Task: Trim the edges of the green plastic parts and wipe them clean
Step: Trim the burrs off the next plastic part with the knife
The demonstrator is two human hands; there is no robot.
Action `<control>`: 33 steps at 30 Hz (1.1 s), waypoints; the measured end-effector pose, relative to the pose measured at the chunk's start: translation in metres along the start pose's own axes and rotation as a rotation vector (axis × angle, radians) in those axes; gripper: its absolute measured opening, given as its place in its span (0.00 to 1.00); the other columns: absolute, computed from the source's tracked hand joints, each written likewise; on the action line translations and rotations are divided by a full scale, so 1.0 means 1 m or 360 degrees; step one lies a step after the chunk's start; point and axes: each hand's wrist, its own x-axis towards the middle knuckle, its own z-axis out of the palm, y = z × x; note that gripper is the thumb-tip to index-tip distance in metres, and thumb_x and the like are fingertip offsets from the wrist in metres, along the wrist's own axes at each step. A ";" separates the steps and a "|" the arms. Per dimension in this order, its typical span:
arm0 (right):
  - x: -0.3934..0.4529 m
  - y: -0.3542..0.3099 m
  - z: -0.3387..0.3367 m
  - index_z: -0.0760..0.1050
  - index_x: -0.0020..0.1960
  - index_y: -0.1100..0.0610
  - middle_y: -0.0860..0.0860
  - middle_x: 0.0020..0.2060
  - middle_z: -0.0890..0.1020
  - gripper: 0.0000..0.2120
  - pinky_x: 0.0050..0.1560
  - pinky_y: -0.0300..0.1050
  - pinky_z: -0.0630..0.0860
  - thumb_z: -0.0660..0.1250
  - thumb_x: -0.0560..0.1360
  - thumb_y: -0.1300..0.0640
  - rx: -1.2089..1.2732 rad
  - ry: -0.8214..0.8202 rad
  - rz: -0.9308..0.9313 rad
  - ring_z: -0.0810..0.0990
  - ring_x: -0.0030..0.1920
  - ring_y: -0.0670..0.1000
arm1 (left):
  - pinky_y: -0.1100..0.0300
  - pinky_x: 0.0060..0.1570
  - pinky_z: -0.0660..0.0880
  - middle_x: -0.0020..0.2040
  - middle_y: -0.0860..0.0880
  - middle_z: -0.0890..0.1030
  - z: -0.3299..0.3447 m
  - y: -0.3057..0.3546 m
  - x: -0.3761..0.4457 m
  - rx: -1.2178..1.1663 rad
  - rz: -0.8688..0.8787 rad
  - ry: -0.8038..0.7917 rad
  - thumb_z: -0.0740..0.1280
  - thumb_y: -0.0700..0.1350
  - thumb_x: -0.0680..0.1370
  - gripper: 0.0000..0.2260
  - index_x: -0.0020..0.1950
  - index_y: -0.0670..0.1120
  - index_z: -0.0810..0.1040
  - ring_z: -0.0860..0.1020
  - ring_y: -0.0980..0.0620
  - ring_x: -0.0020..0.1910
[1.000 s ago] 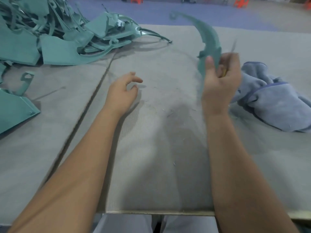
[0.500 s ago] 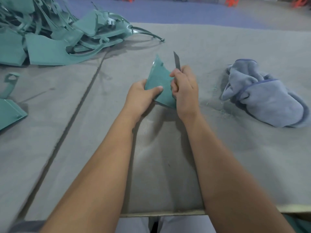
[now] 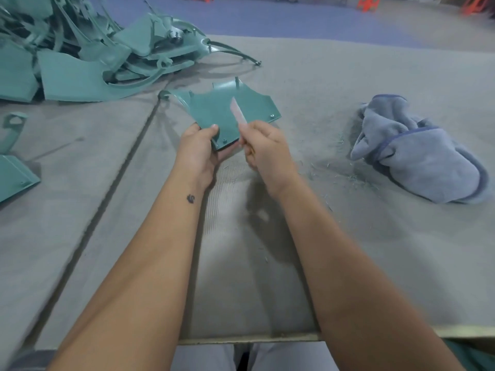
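A flat green plastic part [image 3: 214,111] with small posts and a curved arm on its left is held above the grey table mat. My left hand [image 3: 199,151] grips its near corner, thumb on top and fingers beneath. My right hand [image 3: 267,148] grips a trimming knife whose pale blade [image 3: 237,111] lies across the part's face near its right side. The knife handle is hidden in my fist.
A big heap of green plastic parts [image 3: 88,52] fills the far left. Two more green parts [image 3: 13,178] lie at the left edge. A crumpled blue-grey cloth [image 3: 417,153] sits to the right, with green shavings [image 3: 348,175] scattered beside it.
The part went from my right hand alone into both hands, then tipped from near upright to lying flat and facing me. The blade now rests across its face.
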 end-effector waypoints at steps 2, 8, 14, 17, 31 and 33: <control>-0.001 0.003 0.001 0.68 0.34 0.57 0.52 0.26 0.69 0.16 0.23 0.33 0.60 0.61 0.80 0.60 -0.0033 -0.0223 0.0071 0.63 0.21 0.42 | 0.56 0.33 0.80 0.48 0.44 0.83 -0.001 0.001 0.001 -0.0122 -0.0075 0.0008 0.53 0.34 0.82 0.11 0.55 0.42 0.74 0.83 0.48 0.40; -0.002 0.007 -0.005 0.73 0.36 0.58 0.53 0.24 0.74 0.15 0.23 0.36 0.61 0.60 0.80 0.58 -0.0203 -0.0448 0.0089 0.66 0.21 0.48 | 0.55 0.38 0.81 0.46 0.41 0.82 0.003 0.004 -0.006 -0.0496 -0.0203 -0.0188 0.53 0.37 0.83 0.10 0.58 0.39 0.73 0.81 0.45 0.42; 0.000 0.011 -0.008 0.75 0.38 0.58 0.50 0.22 0.70 0.14 0.24 0.35 0.61 0.60 0.80 0.57 -0.0161 -0.0481 0.0046 0.64 0.22 0.47 | 0.50 0.53 0.75 0.68 0.38 0.73 0.004 0.009 -0.011 -0.0698 -0.0300 -0.0205 0.52 0.40 0.84 0.17 0.72 0.38 0.68 0.80 0.42 0.50; 0.000 0.012 -0.008 0.75 0.37 0.57 0.50 0.23 0.70 0.14 0.24 0.35 0.62 0.60 0.80 0.56 -0.0167 -0.0489 0.0034 0.64 0.23 0.46 | 0.50 0.50 0.76 0.63 0.37 0.77 0.003 0.010 -0.012 -0.0726 -0.0323 -0.0203 0.52 0.40 0.84 0.17 0.73 0.38 0.67 0.80 0.43 0.47; -0.005 0.012 -0.002 0.74 0.37 0.56 0.51 0.24 0.70 0.14 0.28 0.33 0.63 0.60 0.81 0.60 -0.0296 -0.0377 -0.0109 0.65 0.25 0.44 | 0.55 0.38 0.81 0.63 0.38 0.78 0.001 0.005 -0.012 -0.0839 -0.0156 -0.0153 0.54 0.37 0.84 0.17 0.72 0.37 0.67 0.81 0.44 0.42; -0.006 0.012 -0.002 0.74 0.37 0.58 0.51 0.24 0.70 0.14 0.28 0.33 0.63 0.59 0.81 0.61 -0.0291 -0.0373 -0.0132 0.65 0.25 0.44 | 0.54 0.36 0.82 0.47 0.39 0.84 0.000 0.004 -0.011 -0.0863 -0.0146 -0.0138 0.54 0.37 0.84 0.14 0.68 0.37 0.70 0.83 0.43 0.37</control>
